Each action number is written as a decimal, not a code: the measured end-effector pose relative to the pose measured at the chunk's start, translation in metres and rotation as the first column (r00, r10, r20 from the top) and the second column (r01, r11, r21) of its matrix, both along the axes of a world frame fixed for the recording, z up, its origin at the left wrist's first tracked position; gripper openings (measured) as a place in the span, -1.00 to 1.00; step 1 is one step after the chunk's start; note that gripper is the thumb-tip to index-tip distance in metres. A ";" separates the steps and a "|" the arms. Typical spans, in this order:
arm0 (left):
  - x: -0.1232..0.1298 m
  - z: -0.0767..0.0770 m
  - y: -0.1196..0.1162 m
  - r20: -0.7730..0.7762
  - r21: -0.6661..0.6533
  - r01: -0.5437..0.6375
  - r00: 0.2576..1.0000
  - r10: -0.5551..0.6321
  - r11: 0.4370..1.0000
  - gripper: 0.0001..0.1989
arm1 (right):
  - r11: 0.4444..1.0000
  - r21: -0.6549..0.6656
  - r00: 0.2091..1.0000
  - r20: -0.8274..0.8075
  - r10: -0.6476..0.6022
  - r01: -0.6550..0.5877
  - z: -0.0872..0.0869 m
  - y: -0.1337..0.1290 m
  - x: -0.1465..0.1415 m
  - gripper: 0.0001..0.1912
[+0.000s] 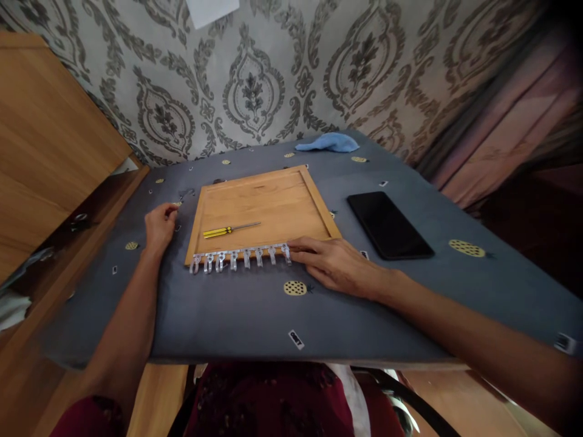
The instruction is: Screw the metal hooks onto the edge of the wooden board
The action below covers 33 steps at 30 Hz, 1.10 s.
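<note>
In the middle of the frame, flat on the blue-grey surface [218,328] with its pineapple print, a wooden panel [273,203] with a raised rim. Along its lower edge, a silvery hook rail [240,249], laid lengthwise from the panel's lower left corner towards the right, hooks pointing to the bottom of the frame. At the rail's right end, just right of centre, the right hand [337,264], palm down, fingers stretched leftward and touching the last hook; impossible to tell if gripping or merely resting there. Left of the panel, well apart from the rail, the left hand [161,229], low over the surface, fingers curled inward; impossible to tell if pinching anything. Just beyond those fingers, near the panel's upper left, some small objects [186,193], too small to make out. Inside the rim, lower left, a yellow-and-black-handled screwdriver [223,231], tip to the right. Towards the right, a black slab-like device [389,224], lying flat; at upper centre-right, near the patterned wall [255,91], a crumpled blue cloth [330,143].
</note>
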<state>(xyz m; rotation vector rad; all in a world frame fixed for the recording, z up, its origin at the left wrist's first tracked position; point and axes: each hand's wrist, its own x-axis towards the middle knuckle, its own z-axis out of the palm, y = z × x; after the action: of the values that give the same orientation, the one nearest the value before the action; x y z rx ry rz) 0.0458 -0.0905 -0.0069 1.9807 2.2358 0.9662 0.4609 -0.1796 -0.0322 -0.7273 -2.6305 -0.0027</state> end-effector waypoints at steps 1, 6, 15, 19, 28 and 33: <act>0.004 0.004 -0.002 0.022 0.036 0.015 1.000 -0.016 0.999 -0.76 | 1.000 0.000 1.000 -0.002 -0.002 0.002 0.000 0.000 0.000 -0.60; 0.044 0.026 -0.015 0.131 0.171 0.190 0.968 -0.213 0.967 -0.83 | 0.999 -0.007 0.998 0.047 -0.031 0.031 0.002 -0.001 -0.001 -0.62; 0.167 0.052 -0.058 0.266 -0.140 0.765 0.640 -0.721 0.628 -0.77 | 0.996 -0.070 0.995 0.089 -0.047 0.053 0.008 -0.003 -0.001 -0.60; 0.186 0.054 -0.058 0.275 -0.322 0.816 0.565 -0.777 0.480 -0.72 | 0.997 -0.063 0.994 0.104 -0.041 0.048 0.008 -0.003 -0.002 -0.58; 0.193 0.053 -0.042 0.268 -0.498 0.788 0.537 -0.800 0.362 -0.68 | 0.996 -0.087 0.996 0.082 -0.031 0.038 0.010 -0.004 -0.001 -0.64; 0.201 0.057 -0.040 0.266 -0.560 0.751 0.561 -0.784 0.348 -0.67 | 0.995 -0.089 0.996 0.080 -0.039 0.046 0.009 -0.004 -0.001 -0.67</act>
<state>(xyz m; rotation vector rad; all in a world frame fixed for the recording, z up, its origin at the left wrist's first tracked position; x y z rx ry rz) 0.2473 -0.1302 0.0496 2.2404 1.0185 0.0086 0.4599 -0.1836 -0.0234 -0.8298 -2.7039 0.0786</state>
